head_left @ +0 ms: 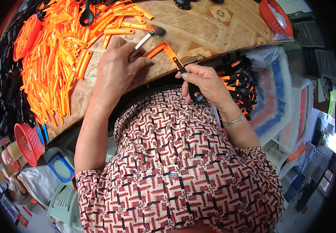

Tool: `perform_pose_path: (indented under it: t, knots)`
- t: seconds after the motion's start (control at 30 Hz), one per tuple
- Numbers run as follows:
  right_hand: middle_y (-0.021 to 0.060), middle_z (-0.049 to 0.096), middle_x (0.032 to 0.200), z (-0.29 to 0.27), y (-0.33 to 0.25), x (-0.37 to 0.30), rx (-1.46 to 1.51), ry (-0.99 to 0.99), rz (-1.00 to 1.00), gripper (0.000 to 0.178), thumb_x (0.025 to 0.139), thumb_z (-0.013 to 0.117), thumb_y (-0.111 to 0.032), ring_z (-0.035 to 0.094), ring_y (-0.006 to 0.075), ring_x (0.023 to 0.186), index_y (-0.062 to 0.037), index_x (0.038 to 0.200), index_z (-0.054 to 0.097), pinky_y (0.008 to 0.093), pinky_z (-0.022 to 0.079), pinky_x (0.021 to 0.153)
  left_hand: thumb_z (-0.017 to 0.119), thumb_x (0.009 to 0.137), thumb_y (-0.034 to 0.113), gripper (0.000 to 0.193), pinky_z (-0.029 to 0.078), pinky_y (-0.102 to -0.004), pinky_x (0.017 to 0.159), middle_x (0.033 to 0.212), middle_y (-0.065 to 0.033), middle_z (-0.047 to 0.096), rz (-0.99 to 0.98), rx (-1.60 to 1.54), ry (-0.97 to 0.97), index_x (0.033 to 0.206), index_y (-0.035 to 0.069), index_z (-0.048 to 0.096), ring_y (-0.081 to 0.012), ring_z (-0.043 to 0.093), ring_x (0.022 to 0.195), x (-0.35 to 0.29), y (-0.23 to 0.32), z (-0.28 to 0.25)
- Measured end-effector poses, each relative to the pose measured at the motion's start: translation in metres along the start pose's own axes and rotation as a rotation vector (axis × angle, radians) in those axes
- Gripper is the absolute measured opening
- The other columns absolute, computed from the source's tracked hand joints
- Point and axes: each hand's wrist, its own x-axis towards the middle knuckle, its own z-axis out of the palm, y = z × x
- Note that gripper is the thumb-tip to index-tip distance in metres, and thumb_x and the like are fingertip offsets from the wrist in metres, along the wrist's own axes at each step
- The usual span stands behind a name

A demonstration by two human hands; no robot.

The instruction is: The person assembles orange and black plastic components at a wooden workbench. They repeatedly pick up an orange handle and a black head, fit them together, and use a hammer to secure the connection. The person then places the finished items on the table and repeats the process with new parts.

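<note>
My left hand [115,64] is closed over the table's near edge. A brush [146,38] with a silvery neck and a blurred dark tip sticks out from its fingers. By its thumb lies an orange handle [154,51]; whether the thumb grips it too, I cannot tell. In my right hand [204,80] is a black kitchen utensil [181,69], pinched by its shaft. An orange handle part [171,53] is on its upper end, touching the other orange piece. The utensil's rounded black head [196,94] hangs below my fingers, partly hidden.
A large heap of orange handles [57,66] covers the table's left side, with a black spoon [86,16] on top. Red baskets [29,145] stand around the table. At right below the edge are several black utensils with orange handles [243,87], beside a plastic-wrapped bin [270,97].
</note>
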Motion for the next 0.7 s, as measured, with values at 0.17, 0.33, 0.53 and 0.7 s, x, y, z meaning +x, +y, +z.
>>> perform_pose_path:
  t: [0.17,0.33,0.53,0.7]
  knots:
    - [0.007,0.07,0.073,0.002,-0.005,0.0,-0.016,-0.01,-0.005,0.029,0.105,0.054,-0.024,0.065,0.011,0.058,0.0022,0.112,0.065,0.023,0.048,0.054,0.08,0.085,0.022,0.03,0.052,-0.0356,0.077,0.093,-0.0129,0.065,0.086,0.02,0.105,0.103,-0.001,0.071,-0.0263,0.065,0.083,0.0,-0.005,0.009]
    - [0.0059,0.071,0.072,0.0,0.002,0.001,-0.029,0.004,-0.023,0.031,0.104,0.054,-0.026,0.066,0.0101,0.057,0.0017,0.112,0.066,0.0217,0.045,0.048,0.075,0.09,0.02,0.024,0.052,-0.0323,0.068,0.079,-0.0063,0.069,0.049,-0.107,0.09,0.104,0.0,0.072,-0.0153,0.065,0.07,0.007,-0.007,0.0]
    - [0.0085,0.067,0.067,-0.002,-0.005,0.001,-0.014,-0.011,-0.018,0.033,0.104,0.055,-0.026,0.063,0.0123,0.052,0.0042,0.111,0.067,0.0244,0.051,0.049,0.072,0.094,0.021,0.025,0.05,-0.0278,0.07,0.083,-0.0052,0.07,-0.054,-0.433,-0.405,0.108,0.001,0.073,-0.0083,0.06,0.076,0.028,0.001,-0.022]
    - [0.0087,0.066,0.066,-0.004,-0.013,-0.001,-0.035,-0.011,0.027,0.033,0.104,0.055,-0.025,0.062,0.0127,0.051,0.0047,0.113,0.067,0.0244,0.051,0.048,0.072,0.093,0.02,0.026,0.049,-0.028,0.076,0.087,-0.007,0.071,0.141,-0.225,-0.507,0.11,0.0,0.074,-0.0109,0.061,0.082,0.05,0.002,-0.009]
